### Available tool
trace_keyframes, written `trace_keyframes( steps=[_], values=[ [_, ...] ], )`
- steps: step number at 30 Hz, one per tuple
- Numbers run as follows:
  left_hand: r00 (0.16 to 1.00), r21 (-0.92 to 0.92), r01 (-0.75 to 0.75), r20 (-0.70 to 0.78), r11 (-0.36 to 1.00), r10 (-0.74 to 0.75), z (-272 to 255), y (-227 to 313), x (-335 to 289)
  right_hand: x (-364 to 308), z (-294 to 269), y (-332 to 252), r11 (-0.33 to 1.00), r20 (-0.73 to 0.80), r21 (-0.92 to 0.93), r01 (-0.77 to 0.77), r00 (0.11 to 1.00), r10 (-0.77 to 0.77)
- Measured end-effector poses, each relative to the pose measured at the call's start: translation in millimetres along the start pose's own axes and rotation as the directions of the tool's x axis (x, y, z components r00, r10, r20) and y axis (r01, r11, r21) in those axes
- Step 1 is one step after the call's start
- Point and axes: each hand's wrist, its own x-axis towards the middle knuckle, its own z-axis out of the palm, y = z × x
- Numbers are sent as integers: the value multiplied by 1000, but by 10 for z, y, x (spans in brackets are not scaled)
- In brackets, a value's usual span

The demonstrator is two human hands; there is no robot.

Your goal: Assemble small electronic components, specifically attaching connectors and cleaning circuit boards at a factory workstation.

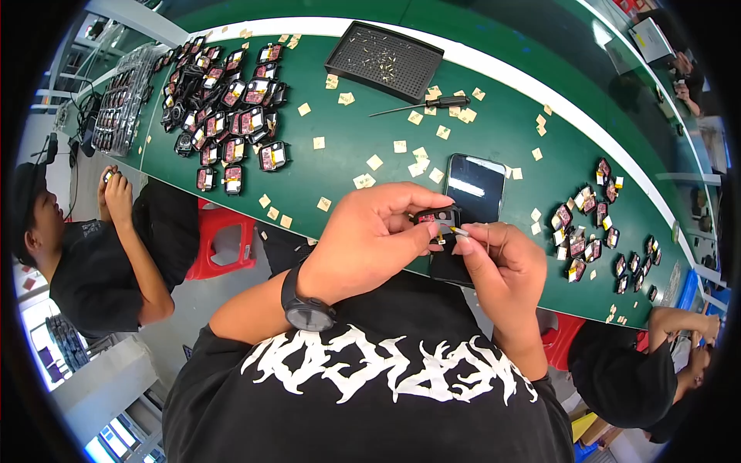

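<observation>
Between the thumb and fingers of my left hand (369,235) is an opened smartwatch case (426,217), black-rimmed, with a reddish circuit board inside. Close against it, my right hand (505,258) pinches a small silvery part (459,231) with a yellowish end; its exact kind is too small to tell. Both hands are above the table's near edge. Just beyond them lies a smartphone (476,187) with a dark screen. My fingers partly cover the case.
Many opened watch cases (251,121) crowd the green table (309,181) at left; more cases (579,245) lie right. A black tray (401,83) of small metal pieces and a screwdriver (432,104) lie farther back, among scattered paper squares (374,162). Co-workers (108,247) sit on both sides.
</observation>
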Motion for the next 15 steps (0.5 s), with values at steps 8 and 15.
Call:
trace_keyframes(
  steps=[8, 15],
  values=[
    [1000, 6, -23, -2, 1000, 23, 0, -106, 28, -15, 75, -99, 939, -17, 208, -275, 959, 284],
    [999, 2, -34, 43, 999, 34, 41, -130, 13, -9, 125, -80, 962, -116, 130, -241, 960, 256]
  ],
)
